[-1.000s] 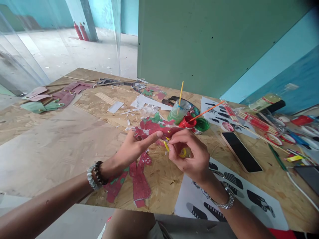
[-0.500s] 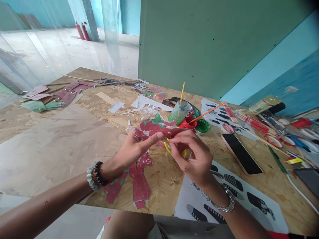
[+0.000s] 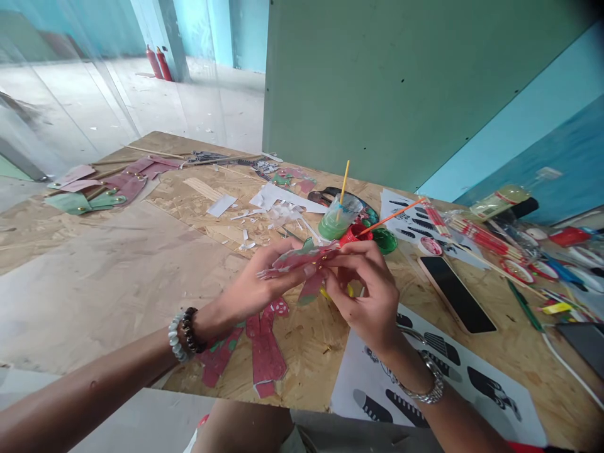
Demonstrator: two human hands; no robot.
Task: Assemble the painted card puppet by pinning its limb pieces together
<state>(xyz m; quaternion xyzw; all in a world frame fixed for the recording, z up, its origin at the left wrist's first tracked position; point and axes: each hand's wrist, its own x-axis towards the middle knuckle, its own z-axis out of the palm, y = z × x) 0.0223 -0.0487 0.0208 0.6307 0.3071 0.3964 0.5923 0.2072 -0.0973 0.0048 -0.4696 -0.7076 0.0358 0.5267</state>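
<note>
Both hands meet over the wooden table around a painted red and green paper cutout (image 3: 302, 256). My left hand (image 3: 257, 280) grips its left side, thumb on the near face and fingers behind. Fingers of my right hand (image 3: 365, 283) pinch the right end, where small brass-coloured fasteners show. Part of the cutout hangs down between the hands. Beneath the right fingers, yellow scissor handles (image 3: 350, 290) are partly hidden. More red cutouts (image 3: 267, 352) lie near the front edge, and a loose brass fastener (image 3: 327, 348) rests to their right.
Behind the hands stand a plastic cup with a brush (image 3: 336, 221), a red paint pot (image 3: 355, 234) and a green pot (image 3: 385, 240). A phone (image 3: 457, 294) and printed sheets (image 3: 438, 371) lie right. Joined red and green pieces (image 3: 127, 182) and sticks lie back left.
The cutout has been tilted flatter, and a part of it now hangs below the hands. My left fingers have come up behind it; my right hand has shifted slightly.
</note>
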